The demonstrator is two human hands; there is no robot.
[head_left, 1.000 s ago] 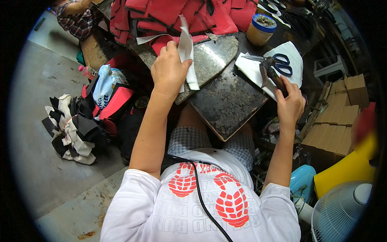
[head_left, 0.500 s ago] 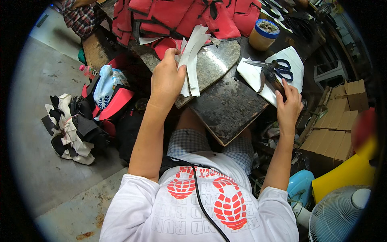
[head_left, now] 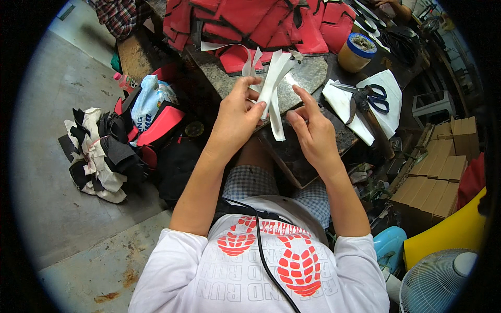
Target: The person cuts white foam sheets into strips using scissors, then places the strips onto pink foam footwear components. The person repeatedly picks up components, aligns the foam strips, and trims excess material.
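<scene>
1. Nearest, the right hand (head_left: pixel 315 133): thumb and fingers parted, holding nothing, just beside the white strips (head_left: pixel 270 89).
2. And the left hand (head_left: pixel 240 110) pinches those strips between thumb and fingers, over the stone slab (head_left: pixel 309 74)!
3. Off right, a hammer (head_left: pixel 377 128) and scissors (head_left: pixel 371 95) lie across white sheets (head_left: pixel 393 86).
4. Farther out, red pieces (head_left: pixel 266 26) lie heaped.

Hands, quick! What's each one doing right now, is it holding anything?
Left hand: closed, pinching white strips.
Right hand: open, thumb and forefinger apart, nothing visible held.
</scene>
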